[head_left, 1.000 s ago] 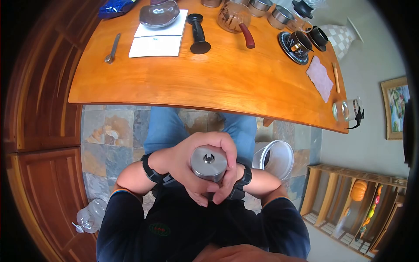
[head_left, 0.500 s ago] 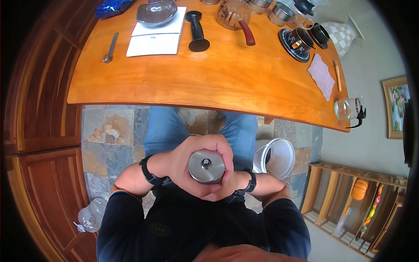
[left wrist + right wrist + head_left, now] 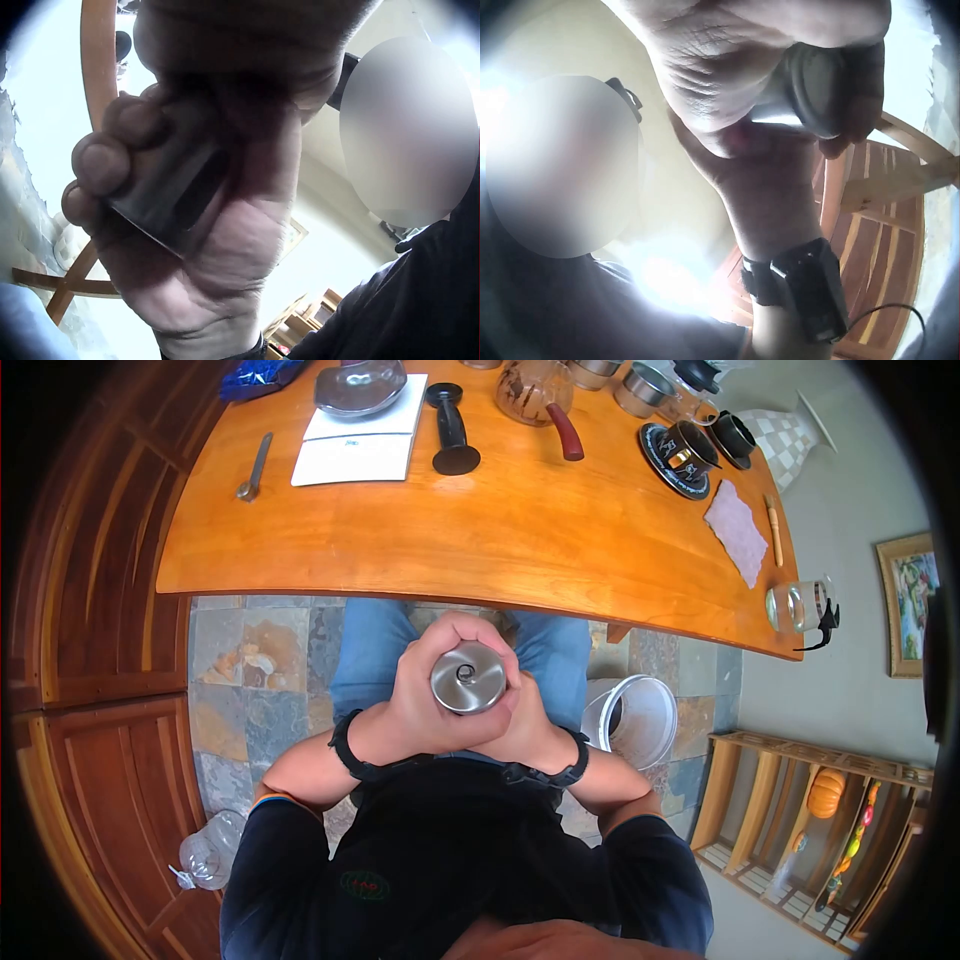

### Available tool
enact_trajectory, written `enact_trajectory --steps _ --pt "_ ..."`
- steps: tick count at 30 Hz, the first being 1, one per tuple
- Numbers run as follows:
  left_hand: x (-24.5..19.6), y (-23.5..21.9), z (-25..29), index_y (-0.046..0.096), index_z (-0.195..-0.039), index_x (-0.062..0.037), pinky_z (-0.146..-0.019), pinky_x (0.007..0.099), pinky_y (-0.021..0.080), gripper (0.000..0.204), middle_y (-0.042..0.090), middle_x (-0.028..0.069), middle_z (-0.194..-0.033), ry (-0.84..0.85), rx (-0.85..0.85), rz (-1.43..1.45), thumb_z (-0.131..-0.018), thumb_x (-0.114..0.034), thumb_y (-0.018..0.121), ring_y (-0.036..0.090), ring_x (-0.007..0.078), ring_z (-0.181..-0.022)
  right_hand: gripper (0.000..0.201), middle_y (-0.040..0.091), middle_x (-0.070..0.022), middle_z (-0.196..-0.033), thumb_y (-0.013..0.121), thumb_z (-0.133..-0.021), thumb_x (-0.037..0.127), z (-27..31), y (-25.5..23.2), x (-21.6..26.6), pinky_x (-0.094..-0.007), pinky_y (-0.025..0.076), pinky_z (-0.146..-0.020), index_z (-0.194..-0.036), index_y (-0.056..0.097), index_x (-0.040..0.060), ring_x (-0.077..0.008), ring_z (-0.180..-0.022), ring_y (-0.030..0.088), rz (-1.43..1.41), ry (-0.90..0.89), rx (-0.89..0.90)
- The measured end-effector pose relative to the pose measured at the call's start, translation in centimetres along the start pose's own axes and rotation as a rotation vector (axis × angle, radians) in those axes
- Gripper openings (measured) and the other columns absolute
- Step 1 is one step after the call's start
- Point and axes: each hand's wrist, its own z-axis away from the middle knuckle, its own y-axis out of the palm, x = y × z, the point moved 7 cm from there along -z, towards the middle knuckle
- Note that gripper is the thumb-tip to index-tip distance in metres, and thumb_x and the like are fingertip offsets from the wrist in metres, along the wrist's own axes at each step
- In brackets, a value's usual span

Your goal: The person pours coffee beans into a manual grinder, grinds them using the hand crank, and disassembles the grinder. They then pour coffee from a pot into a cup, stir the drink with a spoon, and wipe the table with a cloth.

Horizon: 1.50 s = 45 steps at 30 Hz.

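A steel cylinder (image 3: 468,678) with a round lid and a small central fitting is held upright-looking before the torso in the head view. My left hand (image 3: 425,690) wraps its upper part, thumb and fingers curled round the side. Against it, my right hand (image 3: 525,725) grips from the right and lower down. The left wrist view shows the right hand (image 3: 217,255) with fingers curled round the dark metal body (image 3: 176,176). In the right wrist view the cylinder's rounded end (image 3: 817,86) shows between both hands. Parts of the cylinder lie hidden under the fingers.
The wooden table (image 3: 350,550) carries a scale (image 3: 355,455), black tamper-like tool (image 3: 452,435), spoon (image 3: 257,465), red-handled glass pot (image 3: 530,395), black cup (image 3: 690,450), cloth (image 3: 735,532) and glass jar (image 3: 790,607). A white bucket (image 3: 655,725) stands on the floor.
Both hands and the cylinder have moved up the head view, toward the table edge. The right hand has shifted from around the cylinder's front to its right side; the left hand keeps its hold.
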Motion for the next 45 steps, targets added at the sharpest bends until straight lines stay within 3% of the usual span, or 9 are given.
enact_trajectory --steps 5,7,15,18,23,29,32,37,45 --pt "-0.5 1.0 -0.6 0.050 -0.112 -0.0024 -0.079 0.0326 0.057 0.043 0.069 0.0123 -0.095 -0.200 0.179 0.264 -0.079 0.004 0.078 0.069 0.0175 -0.085 0.051 0.071 -0.0095 -0.098 0.085 -0.080 0.014 -0.6 -0.2 1.7 -0.0322 0.055 -0.085 -0.122 0.059 0.0023 -0.0221 -0.095 0.071 -0.395 -0.030 0.323" --pt "-1.0 1.8 -1.0 0.051 -0.111 -0.0027 -0.078 0.0332 0.057 0.043 0.069 0.0127 -0.094 -0.200 0.288 0.364 -0.079 0.002 0.079 0.069 0.0188 -0.084 0.049 0.069 -0.0084 -0.096 0.084 -0.083 0.015 2.1 2.5 1.0 -0.0306 0.054 -0.081 -0.124 0.058 0.0030 -0.0190 -0.091 0.068 -0.922 0.167 0.898" --pt "-2.0 4.5 -0.8 0.050 -0.114 -0.0014 -0.074 0.0358 0.060 0.044 0.069 0.0114 -0.093 -0.255 0.524 0.942 -0.080 0.007 0.077 0.074 0.0229 -0.088 0.039 0.066 -0.0126 -0.085 0.084 -0.083 0.014 3.1 6.8 3.4 -0.0272 0.052 -0.066 -0.111 0.060 0.0010 -0.0206 -0.076 0.066 -1.730 0.138 1.115" --pt "-2.6 3.9 -0.9 0.051 -0.113 -0.0015 -0.072 0.0341 0.059 0.044 0.069 0.0108 -0.092 -0.146 0.557 0.900 -0.080 0.005 0.079 0.072 0.0207 -0.085 0.024 0.063 -0.0085 -0.079 0.079 -0.084 0.011 3.7 7.1 2.5 -0.0272 0.050 -0.060 -0.096 0.060 0.0012 -0.0175 -0.070 0.064 -1.362 0.150 1.145" --pt "-1.2 3.0 -0.1 0.053 -0.110 -0.0028 -0.071 0.0302 0.055 0.044 0.070 0.0088 -0.091 -0.148 0.408 0.882 -0.079 0.000 0.083 0.068 0.0151 -0.081 0.017 0.060 -0.0054 -0.077 0.075 -0.085 0.008 3.4 6.2 2.5 -0.0268 0.047 -0.058 -0.089 0.059 0.0021 -0.0141 -0.068 0.062 -1.199 0.264 0.990" --pt "-1.1 2.9 -0.2 0.050 -0.104 -0.0039 -0.068 0.0351 0.056 0.043 0.067 0.0128 -0.082 -0.173 0.457 0.786 -0.077 -0.003 0.083 0.069 0.0244 -0.075 0.015 0.061 -0.0045 -0.079 0.074 -0.085 0.005 3.9 6.4 1.7 -0.0259 0.049 -0.059 -0.089 0.060 0.0020 -0.0132 -0.067 0.062 -1.110 0.291 0.837" --pt "-1.3 3.1 0.3 0.057 -0.107 -0.0033 -0.071 0.0270 0.054 0.041 0.071 0.0064 -0.089 -0.182 0.454 0.806 -0.076 -0.004 0.085 0.068 0.0124 -0.079 0.015 0.063 -0.0035 -0.080 0.075 -0.084 0.004 4.9 7.1 0.1 -0.0255 0.049 -0.062 -0.091 0.062 0.0028 -0.0126 -0.073 0.063 -0.990 0.183 0.790" --pt "-1.6 2.7 0.8 0.060 -0.107 -0.0040 -0.073 0.0266 0.054 0.044 0.070 0.0052 -0.091 -0.159 0.474 0.642 -0.070 -0.007 0.085 0.068 0.0130 -0.081 0.050 0.064 -0.0048 -0.109 0.083 -0.073 0.008 4.0 5.1 0.3 -0.0299 0.050 -0.088 -0.118 0.061 0.0028 -0.0171 -0.106 0.061 -0.520 -0.086 0.341" --pt "-0.7 0.8 0.5 0.061 -0.104 -0.0039 -0.078 0.0280 0.054 0.039 0.069 0.0056 -0.096 -0.157 0.249 0.363 -0.071 -0.006 0.081 0.068 0.0137 -0.087 0.060 0.063 -0.0060 -0.107 0.080 -0.069 0.007 2.3 3.2 0.4 -0.0294 0.049 -0.090 -0.124 0.057 0.0007 -0.0130 -0.104 0.060 -0.436 0.059 0.236"
